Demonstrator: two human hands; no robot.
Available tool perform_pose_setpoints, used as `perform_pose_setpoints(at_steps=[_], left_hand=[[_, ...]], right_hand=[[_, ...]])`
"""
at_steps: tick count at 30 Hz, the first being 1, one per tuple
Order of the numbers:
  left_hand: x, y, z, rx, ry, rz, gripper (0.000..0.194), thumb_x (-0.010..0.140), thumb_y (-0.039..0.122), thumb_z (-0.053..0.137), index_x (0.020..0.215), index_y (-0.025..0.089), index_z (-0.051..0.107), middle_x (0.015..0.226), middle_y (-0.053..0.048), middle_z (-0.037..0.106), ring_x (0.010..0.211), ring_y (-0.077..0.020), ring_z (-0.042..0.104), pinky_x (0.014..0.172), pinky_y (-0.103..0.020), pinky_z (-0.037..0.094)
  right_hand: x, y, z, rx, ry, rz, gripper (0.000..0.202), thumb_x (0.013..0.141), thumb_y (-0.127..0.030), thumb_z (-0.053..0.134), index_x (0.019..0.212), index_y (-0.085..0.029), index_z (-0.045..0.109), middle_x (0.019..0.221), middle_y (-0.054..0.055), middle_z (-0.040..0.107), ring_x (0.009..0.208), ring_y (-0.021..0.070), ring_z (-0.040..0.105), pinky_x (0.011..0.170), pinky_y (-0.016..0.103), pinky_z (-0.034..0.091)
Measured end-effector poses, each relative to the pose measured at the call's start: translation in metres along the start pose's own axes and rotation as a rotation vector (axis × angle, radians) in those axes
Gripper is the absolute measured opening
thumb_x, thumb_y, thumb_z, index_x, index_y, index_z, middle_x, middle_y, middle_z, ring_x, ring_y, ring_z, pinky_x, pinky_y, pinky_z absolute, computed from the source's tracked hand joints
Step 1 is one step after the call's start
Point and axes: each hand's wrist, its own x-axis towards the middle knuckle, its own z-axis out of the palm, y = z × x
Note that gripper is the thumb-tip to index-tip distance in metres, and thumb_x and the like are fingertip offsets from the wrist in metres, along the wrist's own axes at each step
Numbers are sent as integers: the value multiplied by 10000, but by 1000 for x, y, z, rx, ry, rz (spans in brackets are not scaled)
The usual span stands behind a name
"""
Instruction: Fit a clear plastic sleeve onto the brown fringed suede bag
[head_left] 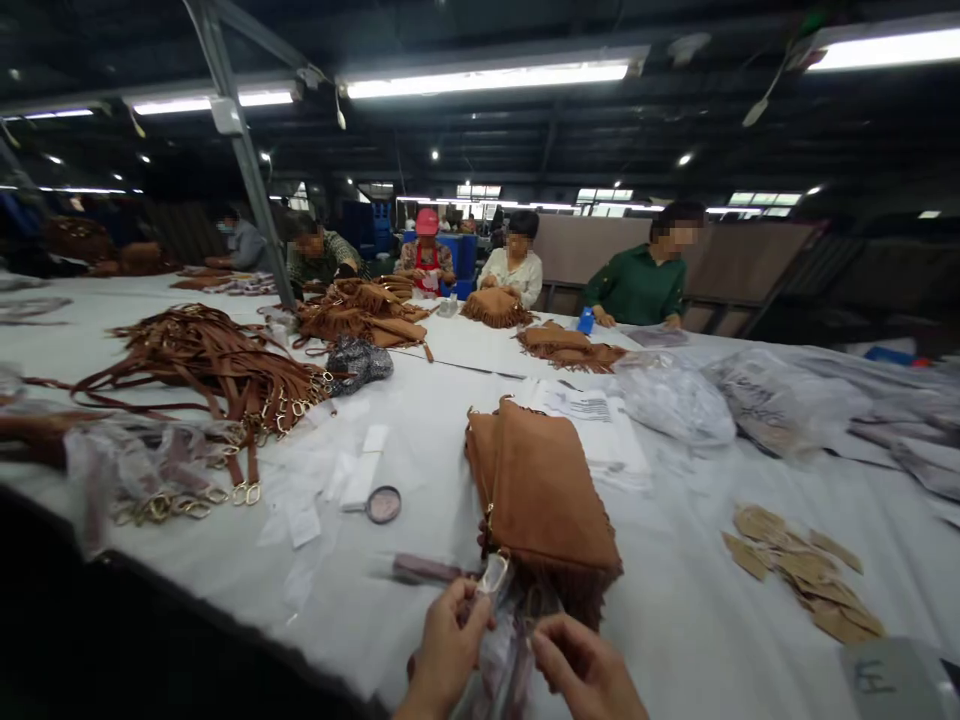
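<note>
Left hand (448,650) is pinching a small clear tag (495,575) at the near end of the tan fringed suede bag (544,500); right hand (585,665) is closing on what looks like crinkled clear plastic wrap (502,650) between both hands. Bag is lying at 12 o'clock from the hands, long axis running 11-to-5, left hand nearer. Magnifier (381,504) is sitting at 10 o'clock, kraft hang tags (806,575) at 3, neither blocking.
</note>
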Motion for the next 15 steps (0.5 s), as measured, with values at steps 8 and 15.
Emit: perform_pose_setpoints(at_steps=[8,15], left_hand=[[-7,9,-4,179,47,156,238,883,384,467,877,192,607,769,-18,659,712,-163,575,663,-247,387],[-8,7,-3,205,40,155,245,902,357,425,903,198,612,812,-31,678,757,-177,606,696,-259,394]], right_hand=[[47,-11,35,-145,-66,-55,376,824,-464,512,630,-157,611,591,7,577,576,133,493,539,236,368],[56,3,43,-254,66,93,403,758,-502,560,547,-164,619,518,21,599,504,139,517,474,237,339]])
